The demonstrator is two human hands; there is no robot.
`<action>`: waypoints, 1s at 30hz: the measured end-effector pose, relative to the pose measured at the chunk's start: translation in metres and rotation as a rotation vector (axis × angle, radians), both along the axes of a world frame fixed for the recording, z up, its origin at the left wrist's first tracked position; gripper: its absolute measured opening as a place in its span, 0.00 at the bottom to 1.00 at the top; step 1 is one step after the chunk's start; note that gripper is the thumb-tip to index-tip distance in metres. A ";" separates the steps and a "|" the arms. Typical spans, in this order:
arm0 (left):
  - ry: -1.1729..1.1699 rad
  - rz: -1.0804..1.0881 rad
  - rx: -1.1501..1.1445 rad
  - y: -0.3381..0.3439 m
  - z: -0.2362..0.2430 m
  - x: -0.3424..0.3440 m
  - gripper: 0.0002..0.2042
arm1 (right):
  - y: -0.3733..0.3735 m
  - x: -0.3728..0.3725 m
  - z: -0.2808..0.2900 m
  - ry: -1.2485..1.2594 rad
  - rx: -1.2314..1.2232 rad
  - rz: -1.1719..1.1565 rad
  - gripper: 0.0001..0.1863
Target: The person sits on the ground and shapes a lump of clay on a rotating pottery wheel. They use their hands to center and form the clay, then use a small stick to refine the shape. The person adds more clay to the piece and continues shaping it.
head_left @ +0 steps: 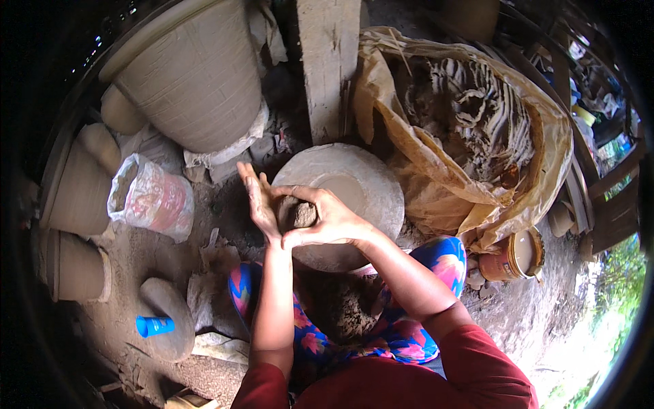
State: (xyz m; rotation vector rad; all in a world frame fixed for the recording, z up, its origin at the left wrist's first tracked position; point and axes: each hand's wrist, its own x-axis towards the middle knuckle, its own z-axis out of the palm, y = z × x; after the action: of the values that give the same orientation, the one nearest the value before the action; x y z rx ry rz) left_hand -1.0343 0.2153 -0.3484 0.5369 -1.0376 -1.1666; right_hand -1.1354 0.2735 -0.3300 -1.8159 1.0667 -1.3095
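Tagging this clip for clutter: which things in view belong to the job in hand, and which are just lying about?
In the job:
clay lump, between left hand and right hand
round disc beneath the hands
possibly the open brown bag

Apparently lying about:
blue cup
large pot
white-and-red sack
bucket

The wide fisheye view looks steeply down from head height, close above the forearms (pixel 273 307).

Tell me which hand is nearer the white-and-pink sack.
Left: the left hand is right of the sack; the right hand is farther right, curled around a clay lump.
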 end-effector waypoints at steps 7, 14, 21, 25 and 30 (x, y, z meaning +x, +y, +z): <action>-0.813 -0.046 0.451 -0.040 -0.084 0.016 0.31 | -0.024 -0.032 -0.037 -0.587 0.532 -0.348 0.23; -1.893 -0.233 0.072 -0.048 -0.121 0.037 0.31 | -0.035 -0.093 -0.073 -1.077 0.381 -0.346 0.23; -2.015 -0.773 -0.003 -0.043 -0.073 0.043 0.25 | -0.043 -0.075 -0.101 -0.880 0.259 -0.389 0.24; -1.896 -1.049 0.055 -0.043 -0.073 0.045 0.24 | -0.045 -0.066 -0.135 -0.659 0.429 -0.362 0.31; -1.807 -0.655 0.124 -0.065 -0.085 0.049 0.26 | -0.059 -0.091 -0.055 0.296 0.177 -0.552 0.44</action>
State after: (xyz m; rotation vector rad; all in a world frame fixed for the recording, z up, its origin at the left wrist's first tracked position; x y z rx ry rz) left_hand -0.9857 0.1506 -0.4337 1.5172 -2.8236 -1.1163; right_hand -1.2262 0.2144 -0.3852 -1.6736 1.8828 -1.2065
